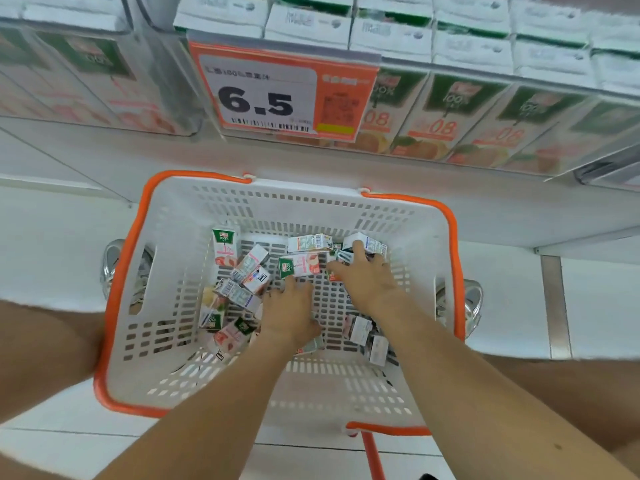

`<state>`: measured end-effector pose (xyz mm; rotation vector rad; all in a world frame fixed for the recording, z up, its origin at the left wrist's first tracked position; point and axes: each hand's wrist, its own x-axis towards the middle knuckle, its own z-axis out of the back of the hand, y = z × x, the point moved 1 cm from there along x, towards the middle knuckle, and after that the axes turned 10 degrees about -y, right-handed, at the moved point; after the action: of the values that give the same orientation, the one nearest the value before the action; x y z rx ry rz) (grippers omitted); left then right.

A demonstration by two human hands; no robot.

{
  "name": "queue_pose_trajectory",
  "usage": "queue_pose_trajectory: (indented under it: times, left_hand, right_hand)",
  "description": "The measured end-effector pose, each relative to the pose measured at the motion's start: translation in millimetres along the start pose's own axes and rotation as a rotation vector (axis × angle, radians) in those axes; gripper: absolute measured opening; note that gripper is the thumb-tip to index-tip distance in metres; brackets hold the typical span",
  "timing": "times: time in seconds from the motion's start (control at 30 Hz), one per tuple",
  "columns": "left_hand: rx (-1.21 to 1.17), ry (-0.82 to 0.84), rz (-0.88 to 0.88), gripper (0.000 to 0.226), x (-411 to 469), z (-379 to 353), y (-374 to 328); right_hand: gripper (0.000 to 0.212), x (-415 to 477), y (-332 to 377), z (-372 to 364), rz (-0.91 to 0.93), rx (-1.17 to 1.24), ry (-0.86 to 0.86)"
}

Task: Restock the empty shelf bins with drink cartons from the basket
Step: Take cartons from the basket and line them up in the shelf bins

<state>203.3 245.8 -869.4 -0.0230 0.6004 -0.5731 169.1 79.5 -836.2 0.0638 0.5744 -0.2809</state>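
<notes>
— Where are my hands?
— In the white plastic basket with the orange rim (311, 199), mid-frame. Your left hand (289, 311) touches a green-and-pink drink carton (301, 265), and your right hand (367, 282) covers white cartons (369, 242) beside it.
— Gripping?
— I cannot tell.

Orange price card (277, 95) marked 6.5 up top — pale tiled floor (512, 306) beneath, grey seams.

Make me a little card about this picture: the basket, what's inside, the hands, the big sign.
basket: white slotted plastic basket with orange rim
inside: small green-and-pink drink cartons, lying loose
left hand: reaching in, fingertips at a carton
right hand: fingers over a white carton; grip unclear
sign: orange-and-white price tag reading 6.5
shelf: large juice cartons in rows
</notes>
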Motion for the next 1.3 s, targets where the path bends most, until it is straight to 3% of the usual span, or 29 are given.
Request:
queue_pose_trajectory:
  times: [0.2,0.33,0.47,0.67,0.83,0.93,1.3]
  left_hand:
    - [-0.649,-0.090,0.129,0.064,-10.9,16.9,12.4]
    - [-1.025,0.044,0.294,0.030,-17.3,54.8,12.2]
    - [-1.321,0.119,0.413,0.054,-30.1,96.4,14.2]
    - [-1.284,0.060,0.298,0.077,-59.5,147.4,26.7]
    - [-1.323,0.045,0.101,0.027,-91.5,184.8,32.8]
    - [-1.258,-0.048,0.063,0.031,-109.4,203.5,36.9]
    - [-0.966,-0.649,-0.442,0.025,-180.1,293.0,-3.9]
  right_hand:
    - [0.088,-9.1,-10.7,4.3,-0.034,0.012,-0.132]
    - [0.091,-21.4,-16.0,26.5,-0.030,0.028,-0.242]
    - [0.089,-38.1,-16.5,53.6,-0.057,0.218,-0.303]
    - [0.061,-70.5,-11.3,113.9,0.070,0.715,-0.354]
    - [0.058,-122.0,-4.0,175.0,0.204,0.845,-0.314]
    - [0.053,-154.2,-2.9,203.9,0.244,0.882,-0.350]
    - [0.036,-212.5,-0.7,279.7,0.145,0.958,-0.930]
